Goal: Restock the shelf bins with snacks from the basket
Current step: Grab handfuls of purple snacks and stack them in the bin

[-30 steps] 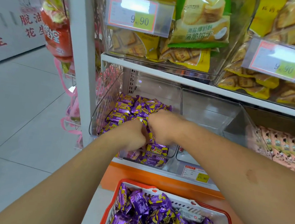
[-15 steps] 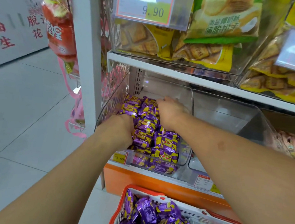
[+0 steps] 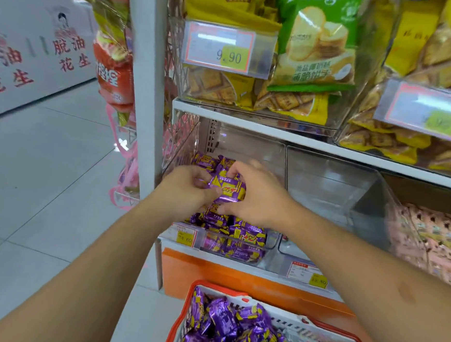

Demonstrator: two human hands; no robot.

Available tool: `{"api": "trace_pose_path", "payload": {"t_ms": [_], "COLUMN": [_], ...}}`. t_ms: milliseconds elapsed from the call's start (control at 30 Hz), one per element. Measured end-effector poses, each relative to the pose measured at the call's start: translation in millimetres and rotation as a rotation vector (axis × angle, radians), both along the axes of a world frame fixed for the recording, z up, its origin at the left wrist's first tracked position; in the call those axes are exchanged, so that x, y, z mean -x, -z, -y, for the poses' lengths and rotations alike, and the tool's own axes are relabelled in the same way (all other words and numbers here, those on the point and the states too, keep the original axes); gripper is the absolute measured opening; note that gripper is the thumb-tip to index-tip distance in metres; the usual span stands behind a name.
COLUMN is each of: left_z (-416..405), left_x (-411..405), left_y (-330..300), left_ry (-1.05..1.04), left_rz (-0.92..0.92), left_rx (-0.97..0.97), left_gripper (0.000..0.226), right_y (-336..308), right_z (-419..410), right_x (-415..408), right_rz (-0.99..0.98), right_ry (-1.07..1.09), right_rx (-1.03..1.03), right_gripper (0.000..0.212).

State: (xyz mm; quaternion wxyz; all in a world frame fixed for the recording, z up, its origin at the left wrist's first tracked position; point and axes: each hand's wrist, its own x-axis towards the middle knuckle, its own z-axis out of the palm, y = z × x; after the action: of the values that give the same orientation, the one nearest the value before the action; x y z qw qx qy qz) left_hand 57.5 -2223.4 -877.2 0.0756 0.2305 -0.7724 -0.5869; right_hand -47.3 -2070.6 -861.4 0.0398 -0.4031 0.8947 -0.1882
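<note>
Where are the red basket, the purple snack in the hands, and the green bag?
red basket [image 3: 211, 285], head view, front-left rim.
purple snack [image 3: 228, 189], head view, wrapper's middle, held between both hands.
green bag [image 3: 317, 40], head view, front face.

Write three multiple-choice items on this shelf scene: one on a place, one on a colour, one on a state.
1. Where is the basket?
A. below the bins
B. on the top shelf
C. inside a bin

2. What colour are the snack packs in the leftmost lower bin?
A. green
B. purple
C. white

3. What are both hands doing?
A. hanging idle
B. gripping the basket
C. holding one pack

Answers:
1 A, its red rim sits low in view.
2 B, purple and yellow wrappers.
3 C, left hand and right hand pinch the held pack.
</note>
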Motion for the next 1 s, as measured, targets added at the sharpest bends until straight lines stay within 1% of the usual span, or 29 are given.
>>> {"api": "trace_pose_path", "payload": {"t_ms": [133, 200, 233, 300, 367, 433, 467, 500, 567, 667, 700, 733, 800, 833, 867, 933, 967, 1000], "left_z": [-3, -6, -7, -8, -8, -6, -4, -2, 4, 6, 5, 3, 2, 2, 4, 7, 8, 9], "left_x": [-9, -13, -13, -13, -11, -7, -4, -2, 1, 0, 0, -1, -2, -2, -2, -1, 0, 1], "left_y": [2, -1, -2, -3, -3, -1, -1, 0, 1, 0, 1, 1, 3, 5, 5, 5, 4, 3], "left_ry": [-0.015, 0.006, 0.012, 0.005, 0.003, -0.021, -0.045, -0.056, 0.000, 0.172, 0.214, 0.245, 0.287, 0.306, 0.328, 0.380, 0.412, 0.451], "left_rz": [-0.061, -0.079, -0.090, -0.108, -0.134, -0.156, -0.162, -0.161, -0.127, -0.013, 0.029, 0.062, 0.104, 0.119, 0.138, 0.174, 0.189, 0.202], "left_rx": [0.087, 0.136, 0.151, 0.146, 0.127, 0.110, 0.099, 0.099, 0.184, 0.360, 0.421, 0.501, 0.649, 0.679, 0.683, 0.652, 0.628, 0.608], "left_gripper": [0.012, 0.018, 0.019, 0.016, 0.017, 0.021, 0.024, 0.025, 0.031, 0.046, 0.049, 0.050, 0.047, 0.045, 0.043, 0.038, 0.037, 0.034], "right_y": [5, 3, 2, 1, 2, 5, 6, 8, 13, 12, 9, 7, 7, 9, 11, 12, 11, 11], "right_z": [-6, -6, -5, -3, -1, 3, 5, 7, 8, 9, 9, 10, 13, 14, 15, 15, 16, 17], "right_x": [-7, -9, -9, -9, -8, -7, -5, -4, 0, -2, -4, -6, -9, -10, -10, -7, -7, -8], "right_rz": [0.205, 0.287, 0.294, 0.255, 0.235, 0.231, 0.236, 0.246, 0.342, 0.601, 0.648, 0.694, 0.748, 0.722, 0.644, 0.421, 0.330, 0.281], "right_ry": [-0.024, -0.049, -0.060, -0.072, -0.056, -0.001, 0.034, 0.078, 0.190, 0.377, 0.414, 0.437, 0.448, 0.429, 0.386, 0.270, 0.232, 0.204], "right_rx": [0.072, 0.149, 0.152, 0.087, 0.040, 0.021, 0.027, 0.042, 0.109, 0.236, 0.241, 0.238, 0.186, 0.120, 0.026, -0.144, -0.194, -0.230], "right_gripper": [0.068, 0.073, 0.069, 0.046, 0.031, 0.020, 0.017, 0.021, 0.030, 0.021, 0.018, 0.020, 0.030, 0.031, 0.028, 0.022, 0.022, 0.022]}}
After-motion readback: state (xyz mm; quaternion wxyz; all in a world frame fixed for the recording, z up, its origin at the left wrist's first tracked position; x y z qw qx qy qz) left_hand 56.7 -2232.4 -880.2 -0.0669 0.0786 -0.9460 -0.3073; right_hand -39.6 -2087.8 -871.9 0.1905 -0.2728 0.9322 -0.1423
